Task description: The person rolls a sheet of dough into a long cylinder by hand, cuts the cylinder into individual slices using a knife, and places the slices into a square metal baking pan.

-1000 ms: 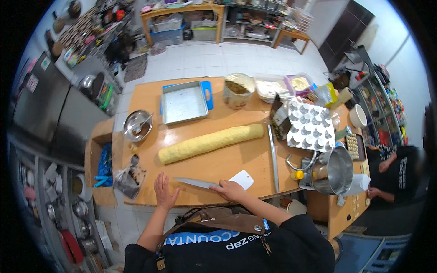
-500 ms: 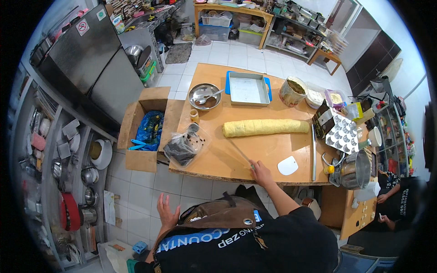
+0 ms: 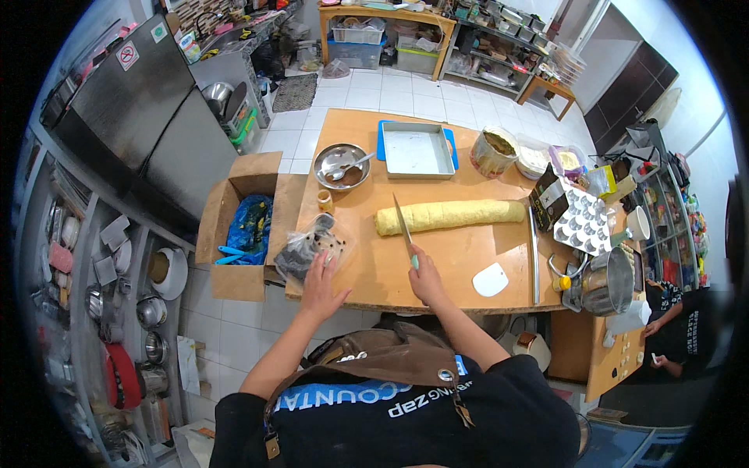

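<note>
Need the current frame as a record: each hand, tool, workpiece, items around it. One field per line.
left hand: open, over or beside clear plastic bag with dark contents; contact unclear
right hand: gripping knife by teal handle
knife pose: blade across roll's left part; cut not discernible
workpiece: long yellow dough roll on table
beyond roll: square metal pan, steel bowl
right of roll: metal bar
near edge: white scraper

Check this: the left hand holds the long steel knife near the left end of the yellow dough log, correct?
Not the left hand: the head view shows the right hand holding the long steel knife near the left end of the yellow dough log.
</note>
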A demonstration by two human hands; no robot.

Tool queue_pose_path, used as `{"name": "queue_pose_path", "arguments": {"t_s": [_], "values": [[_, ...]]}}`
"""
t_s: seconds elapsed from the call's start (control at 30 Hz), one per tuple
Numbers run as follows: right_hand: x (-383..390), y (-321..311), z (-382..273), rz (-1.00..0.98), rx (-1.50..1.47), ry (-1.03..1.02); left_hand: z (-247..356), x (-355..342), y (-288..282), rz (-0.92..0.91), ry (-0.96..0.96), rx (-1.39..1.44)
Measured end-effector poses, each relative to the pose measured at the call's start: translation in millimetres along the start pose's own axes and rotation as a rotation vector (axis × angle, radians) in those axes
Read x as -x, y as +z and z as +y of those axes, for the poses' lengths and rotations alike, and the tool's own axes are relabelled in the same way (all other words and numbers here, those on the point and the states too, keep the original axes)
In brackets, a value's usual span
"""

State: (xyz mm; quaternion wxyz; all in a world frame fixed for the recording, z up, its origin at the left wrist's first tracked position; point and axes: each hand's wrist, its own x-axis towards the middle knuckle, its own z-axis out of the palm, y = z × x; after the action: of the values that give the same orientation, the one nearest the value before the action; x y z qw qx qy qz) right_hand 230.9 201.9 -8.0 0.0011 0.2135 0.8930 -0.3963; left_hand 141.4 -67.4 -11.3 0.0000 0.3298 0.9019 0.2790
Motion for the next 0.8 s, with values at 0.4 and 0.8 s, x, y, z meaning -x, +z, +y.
{"name": "queue_pose_path", "arguments": {"t_s": [0.4, 0.8], "values": [[-21.6, 0.5, 19.8, -0.023, -0.034, -0.118, 18.8, -185.3, 124.5, -0.206, -0.726, 0.849], [-28.3, 18.8, 2.9, 0.040, -0.094, -0.016, 4.1, -190.9, 135.1, -0.144, -0.146, 0.211]]}}
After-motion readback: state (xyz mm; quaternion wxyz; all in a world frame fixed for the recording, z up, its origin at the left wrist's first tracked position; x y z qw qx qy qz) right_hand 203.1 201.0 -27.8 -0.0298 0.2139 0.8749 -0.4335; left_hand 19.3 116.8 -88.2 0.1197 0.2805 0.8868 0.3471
